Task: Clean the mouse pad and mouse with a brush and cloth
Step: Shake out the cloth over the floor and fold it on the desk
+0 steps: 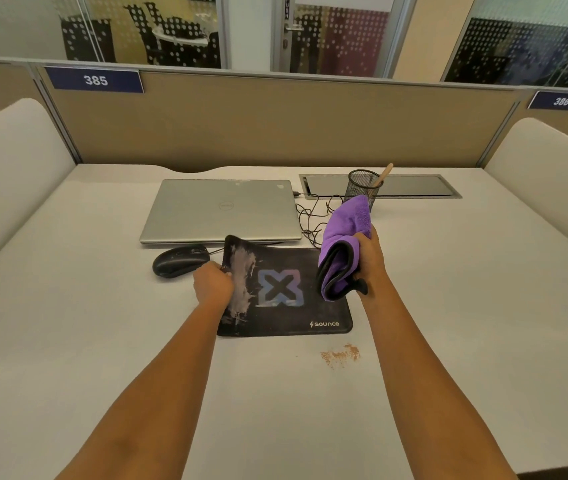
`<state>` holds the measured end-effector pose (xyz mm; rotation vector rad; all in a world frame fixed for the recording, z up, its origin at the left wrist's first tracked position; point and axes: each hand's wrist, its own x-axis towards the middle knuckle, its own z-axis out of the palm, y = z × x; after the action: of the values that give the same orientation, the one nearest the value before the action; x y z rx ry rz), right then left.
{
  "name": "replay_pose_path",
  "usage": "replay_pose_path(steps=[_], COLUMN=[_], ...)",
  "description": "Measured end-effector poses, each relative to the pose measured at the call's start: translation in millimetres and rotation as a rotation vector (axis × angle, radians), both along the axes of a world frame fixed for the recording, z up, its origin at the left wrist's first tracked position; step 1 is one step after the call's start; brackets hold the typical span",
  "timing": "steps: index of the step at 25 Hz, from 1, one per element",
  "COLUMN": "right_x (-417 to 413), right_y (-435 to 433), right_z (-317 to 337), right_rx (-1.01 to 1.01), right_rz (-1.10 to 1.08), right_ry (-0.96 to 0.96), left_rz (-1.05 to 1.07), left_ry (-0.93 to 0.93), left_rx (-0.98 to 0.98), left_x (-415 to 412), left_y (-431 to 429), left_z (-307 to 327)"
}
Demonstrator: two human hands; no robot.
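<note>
A black mouse pad (296, 306) with a blue X logo lies on the white desk, its left edge lifted and smeared with whitish dust. My left hand (212, 284) grips that raised left edge. My right hand (369, 261) holds a folded purple cloth (345, 237) with a black rim, just above the pad's right side. A black wired mouse (178, 259) sits on the desk left of the pad. The brush's wooden handle (384, 174) sticks out of a black mesh cup (362, 188) at the back.
A closed silver laptop (222, 209) lies behind the pad, with tangled black cables (312, 220) to its right. A cable hatch (414, 185) is set into the desk at the back. Brown crumbs (341, 355) lie on the desk (102, 341) in front of the pad. Partition walls surround the desk.
</note>
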<state>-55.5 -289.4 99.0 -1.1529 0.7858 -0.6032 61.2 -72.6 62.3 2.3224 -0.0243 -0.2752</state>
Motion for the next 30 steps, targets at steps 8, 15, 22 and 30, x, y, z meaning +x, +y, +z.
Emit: replay_pose_path(steps=[8,15,22,30], right_x=[-15.5,-45.2,-31.1,0.8], right_y=[-11.0,38.2,94.8,267.7], right_z=[11.1,14.3,-11.6,-65.3], right_rx=[0.012,-0.402,-0.912,-1.761], right_rz=[0.008,0.123,-0.078,0.315], right_ry=[0.017,0.100,0.457,0.386], left_rz=[0.128,0.254,0.283,0.342], left_ry=[-0.141,-0.167,-0.304,-0.188], left_rx=[-0.282,-0.453,-0.610,-0.781], left_x=[-14.0,-1.1,22.6,42.1], left_y=[-2.0,5.2,39.0,68.0], left_z=[51.9,85.3,132.3,151.5])
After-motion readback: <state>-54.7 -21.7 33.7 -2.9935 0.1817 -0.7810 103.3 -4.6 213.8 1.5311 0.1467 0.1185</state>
